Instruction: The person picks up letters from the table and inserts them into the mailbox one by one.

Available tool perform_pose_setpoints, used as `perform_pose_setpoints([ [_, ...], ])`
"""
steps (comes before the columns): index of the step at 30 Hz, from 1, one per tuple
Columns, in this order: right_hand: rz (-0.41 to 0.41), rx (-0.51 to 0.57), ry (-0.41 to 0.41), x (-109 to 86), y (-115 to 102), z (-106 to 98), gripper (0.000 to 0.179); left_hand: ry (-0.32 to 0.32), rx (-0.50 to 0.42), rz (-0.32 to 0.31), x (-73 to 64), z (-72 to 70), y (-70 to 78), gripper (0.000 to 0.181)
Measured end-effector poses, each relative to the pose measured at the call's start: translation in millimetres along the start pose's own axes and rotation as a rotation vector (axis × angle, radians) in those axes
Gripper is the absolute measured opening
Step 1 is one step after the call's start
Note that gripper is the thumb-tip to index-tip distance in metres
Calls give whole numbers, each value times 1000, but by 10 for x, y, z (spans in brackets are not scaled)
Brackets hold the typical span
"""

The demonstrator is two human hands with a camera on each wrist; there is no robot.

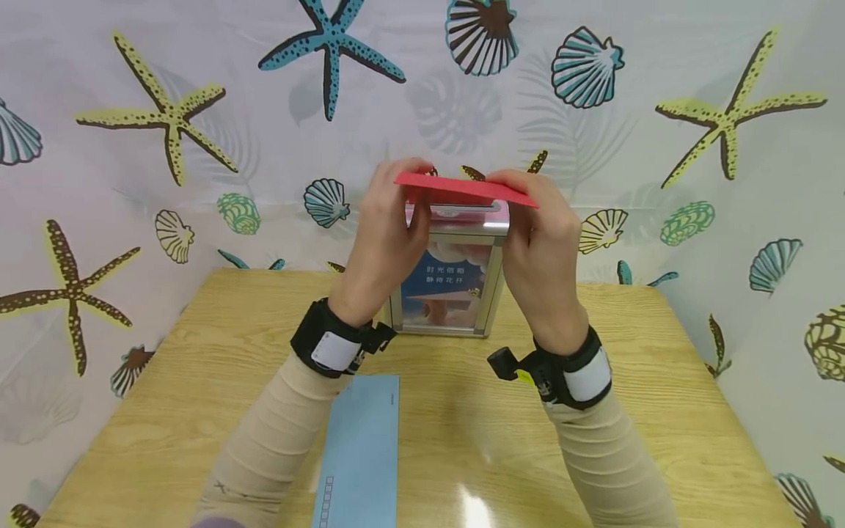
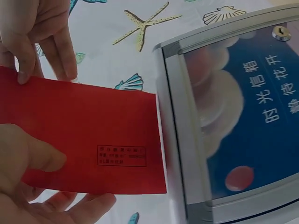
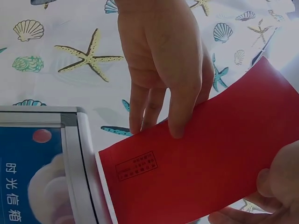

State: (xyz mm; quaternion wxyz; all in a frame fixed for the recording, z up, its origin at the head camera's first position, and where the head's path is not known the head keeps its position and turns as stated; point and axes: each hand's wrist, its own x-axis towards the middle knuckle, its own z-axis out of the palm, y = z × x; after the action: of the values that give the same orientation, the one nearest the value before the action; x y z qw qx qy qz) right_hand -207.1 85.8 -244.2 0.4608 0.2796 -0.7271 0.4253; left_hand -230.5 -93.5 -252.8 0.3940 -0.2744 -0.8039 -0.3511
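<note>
A red envelope [image 1: 462, 188] with a small printed black box is held between both hands, over the top of a metal-framed letter box [image 1: 444, 293]. My left hand [image 1: 389, 227] pinches its left side, the thumb [image 2: 46, 156] lying on the red face. My right hand [image 1: 546, 235] pinches the right side, thumb underneath and fingers on top in the head view. In the left wrist view the short end of the envelope [image 2: 117, 121] lies right along the upper edge of the letter box [image 2: 175, 116]. The slot itself is partly hidden behind the envelope.
A light blue envelope [image 1: 363, 447] lies on the wooden table [image 1: 515, 440], beside my left forearm. The letter box stands toward the back of the table and has a keyhole lock [image 2: 281, 33] on its front. A cloth with starfish and shells [image 1: 422, 110] hangs behind and at both sides.
</note>
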Motion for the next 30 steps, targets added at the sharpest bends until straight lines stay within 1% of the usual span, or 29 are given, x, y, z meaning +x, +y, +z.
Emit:
perform_pose_setpoints([
  [4,8,-1,6,-15,88,48,19,12,-26,10,-29,67,-90,28],
  [7,10,-24,-11,-26,148,76,19,18,-47,10,-48,110,-151,28],
  [11,2,-56,-43,-34,204,103,21,13,-58,5,-63,141,-199,29],
  [14,-6,-70,-48,-12,225,113,20,14,-83,9,-57,146,-207,30],
  [18,-12,-93,-50,32,248,109,21,42,-132,14,-27,135,-163,35],
  [23,1,-111,-67,41,302,119,21,97,-170,32,14,87,-67,40],
  [26,50,-118,-101,10,363,142,21,130,-181,63,27,65,-13,39],
  [30,142,-133,-162,-34,440,183,22,175,-179,149,28,55,28,34],
])
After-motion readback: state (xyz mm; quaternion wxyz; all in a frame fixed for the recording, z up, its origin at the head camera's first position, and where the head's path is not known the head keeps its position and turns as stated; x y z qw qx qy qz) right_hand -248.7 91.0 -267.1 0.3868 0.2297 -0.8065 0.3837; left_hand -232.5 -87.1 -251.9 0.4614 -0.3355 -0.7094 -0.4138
